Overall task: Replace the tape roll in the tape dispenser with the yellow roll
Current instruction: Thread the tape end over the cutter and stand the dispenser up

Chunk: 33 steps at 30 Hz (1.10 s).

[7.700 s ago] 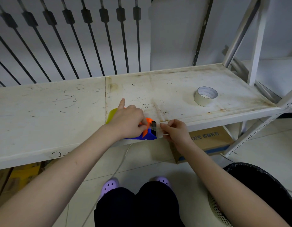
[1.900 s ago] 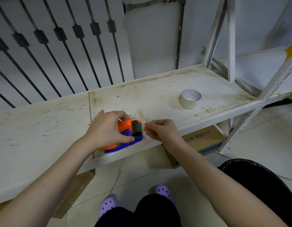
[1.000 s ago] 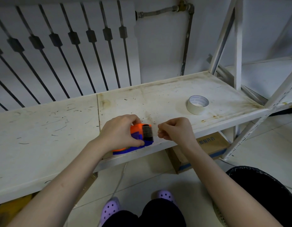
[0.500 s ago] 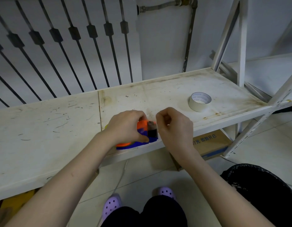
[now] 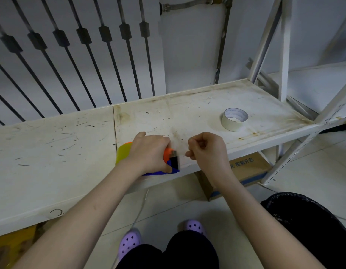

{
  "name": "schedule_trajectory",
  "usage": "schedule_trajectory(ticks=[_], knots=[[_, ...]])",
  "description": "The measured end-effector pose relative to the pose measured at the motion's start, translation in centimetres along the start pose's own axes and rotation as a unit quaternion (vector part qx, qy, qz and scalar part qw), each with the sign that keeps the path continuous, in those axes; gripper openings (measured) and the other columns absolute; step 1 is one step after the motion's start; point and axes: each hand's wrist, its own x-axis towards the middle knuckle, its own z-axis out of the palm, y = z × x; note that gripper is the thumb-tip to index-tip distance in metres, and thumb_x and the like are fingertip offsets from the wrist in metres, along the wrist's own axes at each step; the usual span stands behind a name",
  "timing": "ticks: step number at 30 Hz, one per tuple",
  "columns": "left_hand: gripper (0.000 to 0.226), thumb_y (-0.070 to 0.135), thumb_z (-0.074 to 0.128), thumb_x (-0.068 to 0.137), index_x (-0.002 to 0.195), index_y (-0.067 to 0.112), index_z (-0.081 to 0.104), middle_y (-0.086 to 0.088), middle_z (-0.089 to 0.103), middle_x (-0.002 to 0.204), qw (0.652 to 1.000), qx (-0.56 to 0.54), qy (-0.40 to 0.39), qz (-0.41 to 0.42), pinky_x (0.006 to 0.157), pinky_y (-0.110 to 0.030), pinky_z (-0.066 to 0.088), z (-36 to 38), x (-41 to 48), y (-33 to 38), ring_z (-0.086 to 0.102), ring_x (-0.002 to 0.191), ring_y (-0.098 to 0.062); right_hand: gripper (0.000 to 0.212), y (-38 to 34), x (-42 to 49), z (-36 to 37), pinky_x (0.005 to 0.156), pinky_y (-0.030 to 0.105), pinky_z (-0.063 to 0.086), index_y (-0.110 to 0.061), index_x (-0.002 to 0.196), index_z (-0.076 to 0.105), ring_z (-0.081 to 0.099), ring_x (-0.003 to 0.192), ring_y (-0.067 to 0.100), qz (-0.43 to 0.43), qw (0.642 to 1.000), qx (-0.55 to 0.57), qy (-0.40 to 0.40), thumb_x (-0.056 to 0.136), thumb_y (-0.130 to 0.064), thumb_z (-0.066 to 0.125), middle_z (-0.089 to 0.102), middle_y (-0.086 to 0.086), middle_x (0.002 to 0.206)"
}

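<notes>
An orange and blue tape dispenser (image 5: 173,162) lies near the front edge of the white shelf (image 5: 52,152). My left hand (image 5: 149,152) grips it from above and hides most of its body. The yellow roll (image 5: 122,153) sticks out behind that hand, at the dispenser's rear. Just right of the dispenser's black cutter end, my right hand (image 5: 207,152) has its fingers curled and seems to pinch a thin tape end that I can barely make out. A whitish tape roll (image 5: 234,121) lies flat further right on the shelf.
A cardboard box (image 5: 244,167) sits under the shelf. A black bin (image 5: 311,228) stands at the lower right on the tiled floor. White shelf posts (image 5: 284,55) rise at the right. Dark railing bars (image 5: 102,55) run behind the shelf.
My right hand has moved a little right, away from the dispenser's cutter end. The yellow roll now shows behind my left hand. My left hand keeps its grip.
</notes>
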Motion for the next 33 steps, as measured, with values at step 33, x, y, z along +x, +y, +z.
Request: schedule_trajectory(ticks=[33], knots=[[0.091, 0.044, 0.078, 0.065, 0.14, 0.029, 0.029, 0.002, 0.061, 0.127, 0.993, -0.014, -0.013, -0.113, 0.102, -0.044, 0.036, -3.0, -3.0, -2.5, 0.053, 0.119, -0.029, 0.015, -6.0, 0.2, 3.1, 0.071, 0.032, 0.055, -0.018, 0.079, 0.058, 0.067, 0.076, 0.021, -0.141, 0.99, -0.006, -0.02, 0.09, -0.013, 0.048, 0.061, -0.006, 0.07]])
